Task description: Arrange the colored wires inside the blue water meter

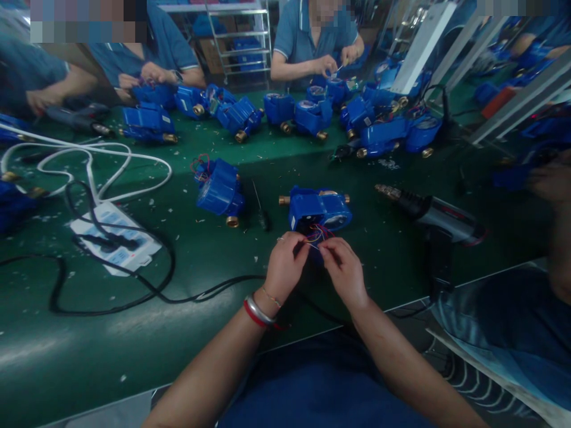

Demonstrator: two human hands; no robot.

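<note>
wires (317, 238) pinched between left hand (285, 266), right hand (344, 270)

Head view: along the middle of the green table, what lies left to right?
White plastic power strip → tilted blue plastic meter housing → small black-handled screwdriver → second blue plastic meter housing whose coloured wires the left hand and right hand pinch → black power screwdriver with metal tip.

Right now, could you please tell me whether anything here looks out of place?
Small white scraps litter the green table around the power strip; black cables sprawl there. Left hand and right hand pinch wires.
</note>
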